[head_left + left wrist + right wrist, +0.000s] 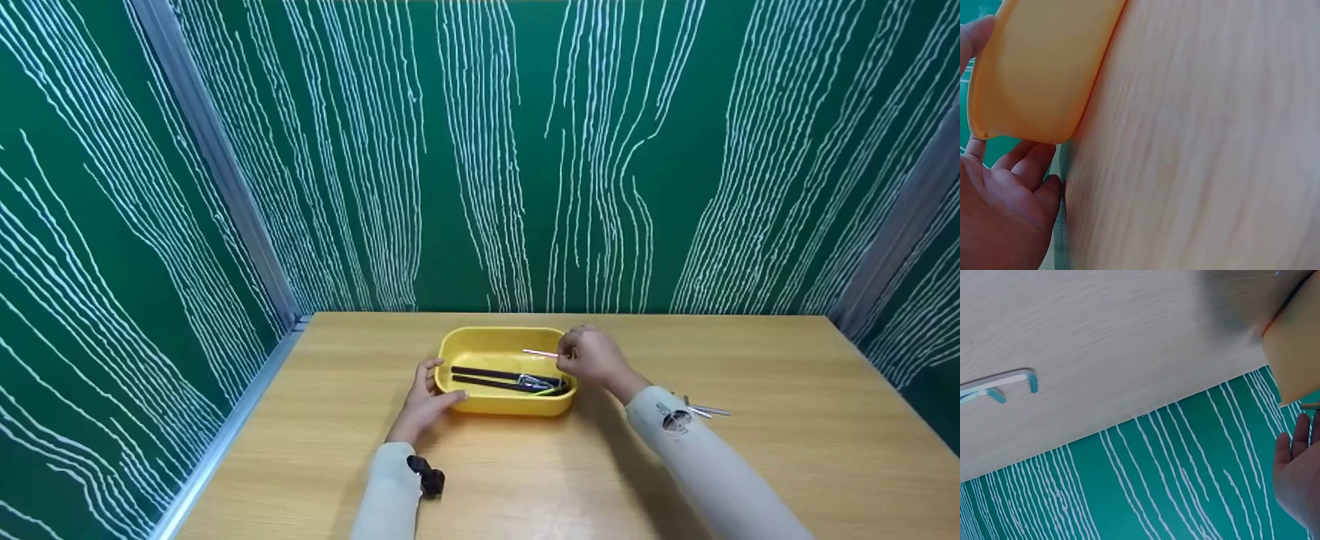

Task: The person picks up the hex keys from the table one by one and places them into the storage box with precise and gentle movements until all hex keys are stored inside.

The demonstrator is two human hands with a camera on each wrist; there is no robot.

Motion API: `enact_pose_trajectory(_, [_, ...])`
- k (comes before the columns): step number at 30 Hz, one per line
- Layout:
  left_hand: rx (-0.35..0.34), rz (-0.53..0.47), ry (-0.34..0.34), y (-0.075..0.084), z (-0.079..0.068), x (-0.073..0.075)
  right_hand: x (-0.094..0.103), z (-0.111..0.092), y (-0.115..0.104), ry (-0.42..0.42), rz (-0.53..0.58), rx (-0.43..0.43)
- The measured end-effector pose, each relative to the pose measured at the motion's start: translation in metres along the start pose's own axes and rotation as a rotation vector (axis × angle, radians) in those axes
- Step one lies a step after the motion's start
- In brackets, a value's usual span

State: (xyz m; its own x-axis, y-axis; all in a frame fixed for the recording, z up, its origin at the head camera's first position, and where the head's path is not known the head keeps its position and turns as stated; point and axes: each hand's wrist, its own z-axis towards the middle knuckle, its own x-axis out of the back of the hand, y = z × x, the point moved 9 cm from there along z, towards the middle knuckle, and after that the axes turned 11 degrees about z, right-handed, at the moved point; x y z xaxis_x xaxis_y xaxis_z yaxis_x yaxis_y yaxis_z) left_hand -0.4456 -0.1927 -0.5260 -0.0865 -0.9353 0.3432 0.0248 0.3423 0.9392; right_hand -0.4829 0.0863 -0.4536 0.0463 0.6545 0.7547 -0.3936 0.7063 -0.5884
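Observation:
A yellow plastic tub (499, 406) stands on the table. My left hand (422, 406) grips its left end, thumb at the front rim and fingers at the end wall; the left wrist view shows this hand (1013, 194) against the tub (1044, 73). Over the tub's right side, my right hand (592, 355) pinches a thin, shiny, pinkish rod (540, 352) pointing left above the inside. Its kind is unclear. Inside lie two dark sticks (487, 373), with silvery pieces (536, 381) and a yellow-green strip (541, 393) at their right end.
Several thin silver L-shaped rods, like hex keys (709, 411), lie on the wooden table (510, 480) to the right, partly behind my right sleeve; the right wrist view shows their bent ends (1010, 379). A green wall (480, 150) with white wavy lines rises behind the table.

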Motion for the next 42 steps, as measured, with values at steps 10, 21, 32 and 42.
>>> enact_pose_trajectory(10, [-0.025, 0.008, 0.014, -0.005, 0.005, -0.002, -0.013, 0.005, -0.011, 0.009, -0.03, 0.103])
enact_pose_trajectory(21, [0.013, 0.016, -0.002, 0.01, -0.007, -0.001, -0.029, 0.006, -0.014, -0.01, -0.027, 0.104])
enact_pose_trajectory(32, [-0.012, 0.052, 0.033, -0.01, 0.005, -0.001, -0.041, 0.006, -0.016, -0.063, 0.023, 0.064])
enact_pose_trajectory(42, [-0.068, 0.008, 0.025, -0.002, 0.006, -0.003, -0.043, 0.006, -0.024, -0.048, -0.055, 0.169])
